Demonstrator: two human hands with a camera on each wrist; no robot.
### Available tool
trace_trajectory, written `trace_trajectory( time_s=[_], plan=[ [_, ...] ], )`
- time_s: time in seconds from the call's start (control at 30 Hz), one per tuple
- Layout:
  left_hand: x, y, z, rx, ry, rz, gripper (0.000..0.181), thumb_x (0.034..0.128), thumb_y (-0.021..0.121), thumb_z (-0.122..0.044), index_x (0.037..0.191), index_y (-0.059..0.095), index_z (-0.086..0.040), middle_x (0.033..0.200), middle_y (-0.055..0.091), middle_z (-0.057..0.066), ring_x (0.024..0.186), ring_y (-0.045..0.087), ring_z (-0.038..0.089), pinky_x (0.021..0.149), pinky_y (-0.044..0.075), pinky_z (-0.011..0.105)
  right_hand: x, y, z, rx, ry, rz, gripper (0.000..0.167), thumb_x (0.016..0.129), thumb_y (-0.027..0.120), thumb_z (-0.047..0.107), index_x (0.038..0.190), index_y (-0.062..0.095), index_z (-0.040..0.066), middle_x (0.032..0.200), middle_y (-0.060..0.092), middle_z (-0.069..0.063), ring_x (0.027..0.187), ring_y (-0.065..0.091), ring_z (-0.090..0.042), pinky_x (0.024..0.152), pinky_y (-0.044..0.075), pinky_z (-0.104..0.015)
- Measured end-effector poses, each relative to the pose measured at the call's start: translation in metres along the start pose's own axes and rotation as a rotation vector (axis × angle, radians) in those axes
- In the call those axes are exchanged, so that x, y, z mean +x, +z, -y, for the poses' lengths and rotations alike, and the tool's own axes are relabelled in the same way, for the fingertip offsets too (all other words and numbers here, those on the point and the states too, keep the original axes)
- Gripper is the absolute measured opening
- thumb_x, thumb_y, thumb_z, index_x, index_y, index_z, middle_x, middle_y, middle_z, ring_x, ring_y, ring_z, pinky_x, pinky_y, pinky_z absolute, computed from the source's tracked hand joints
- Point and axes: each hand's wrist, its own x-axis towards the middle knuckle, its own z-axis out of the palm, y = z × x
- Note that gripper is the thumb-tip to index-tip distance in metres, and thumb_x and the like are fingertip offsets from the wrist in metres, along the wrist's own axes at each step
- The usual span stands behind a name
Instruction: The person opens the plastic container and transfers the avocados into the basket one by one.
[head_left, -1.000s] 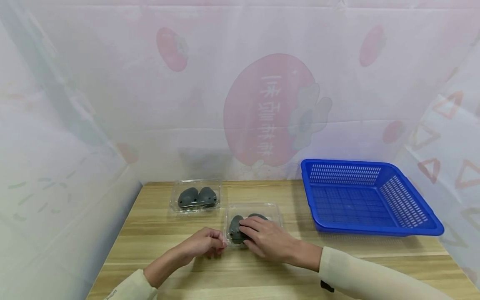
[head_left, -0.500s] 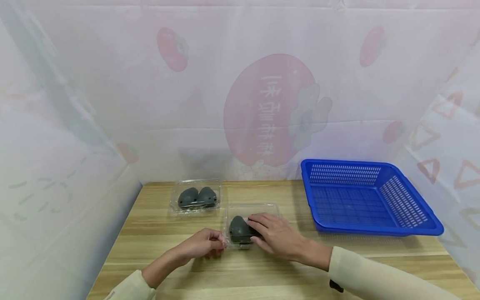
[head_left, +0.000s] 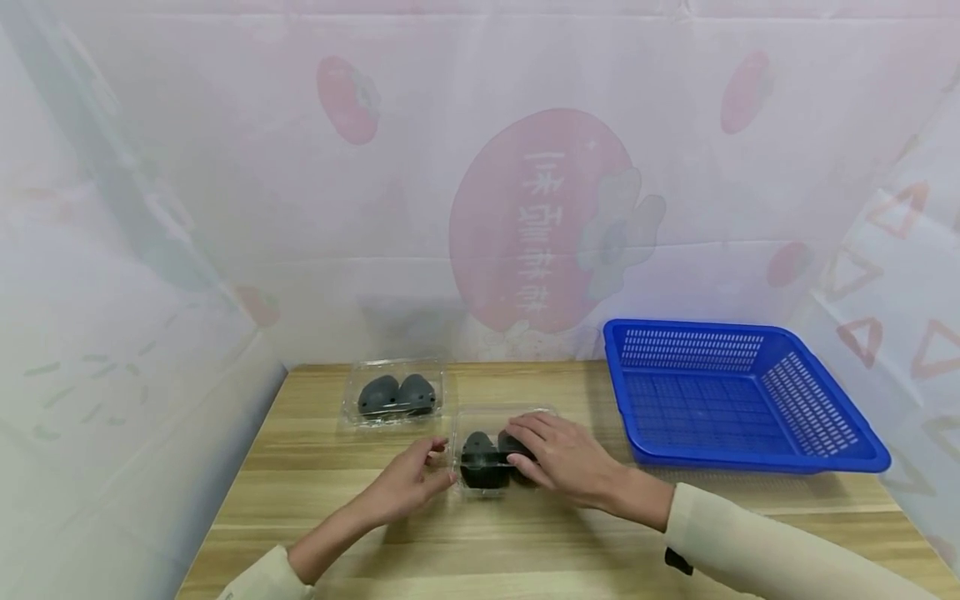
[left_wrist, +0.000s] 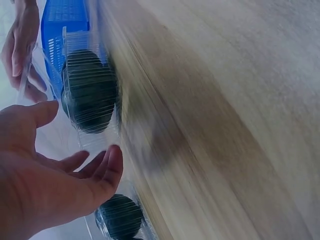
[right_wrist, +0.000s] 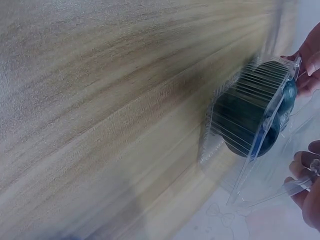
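Observation:
A clear plastic box [head_left: 467, 490] with dark green rounded items [head_left: 480, 458] lies near the table's middle. Its clear lid [right_wrist: 267, 192] slants partly raised over them, and my right hand [head_left: 566, 462] pinches the lid's edge, also seen from the side in the right wrist view [right_wrist: 307, 187]. My left hand [head_left: 405, 483] is beside the box's left side, thumb and fingers spread apart and gripping nothing; in the left wrist view the hand [left_wrist: 65, 175] has its palm towards the box. The right fingers partly cover the right-hand item.
Another clear box [head_left: 351, 408] with two dark items [head_left: 378, 393] stands at the back left of the wooden table [head_left: 300, 467]. A blue perforated basket [head_left: 720, 458] stands on the right. Printed cloth walls [head_left: 375, 208] rise behind and at both sides.
My left hand has gone from curled fingers at the box's corner to spread ones. My right hand has shifted right off the items, and the lid now slants over them.

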Motion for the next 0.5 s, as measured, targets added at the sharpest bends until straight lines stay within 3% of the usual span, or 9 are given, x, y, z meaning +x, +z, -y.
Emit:
trace_trajectory(
  time_s=[0.13, 0.37, 0.5],
  plan=[
    [0.002, 0.006, -0.002, 0.054, 0.017, -0.034, 0.079, 0.1004, 0.075, -0.032, 0.158, 0.038, 0.008, 0.158, 0.044, 0.030, 0.135, 0.055, 0.048, 0.108, 0.047, 0.064, -0.001, -0.001, -0.002, 0.016, 0.019, -0.003, 0.042, 0.113, 0.051, 0.040, 0.137, 0.067, 0.009, 0.132, 0.071, -0.007, 0.124, 0.067, -0.024, 0.104, 0.055, -0.041],
    [0.002, 0.013, -0.006, 0.159, 0.024, -0.027, 0.095, 0.1014, 0.072, -0.043, 0.168, 0.019, -0.001, 0.173, 0.018, 0.025, 0.157, 0.020, 0.051, 0.122, 0.021, 0.070, 0.002, -0.006, -0.006, 0.066, 0.063, -0.059, 0.039, 0.113, 0.052, 0.038, 0.134, 0.069, 0.009, 0.127, 0.073, -0.008, 0.120, 0.069, -0.025, 0.098, 0.058, -0.044],
    [0.003, 0.017, -0.006, 0.184, 0.020, -0.016, 0.098, 0.1019, 0.070, -0.047, 0.170, 0.014, -0.005, 0.175, 0.011, 0.022, 0.157, 0.018, 0.052, 0.121, 0.023, 0.072, 0.006, -0.008, -0.009, 0.075, 0.065, -0.111, 0.039, 0.113, 0.052, 0.037, 0.131, 0.070, 0.006, 0.123, 0.074, -0.009, 0.115, 0.071, -0.027, 0.093, 0.060, -0.045]
  ],
)
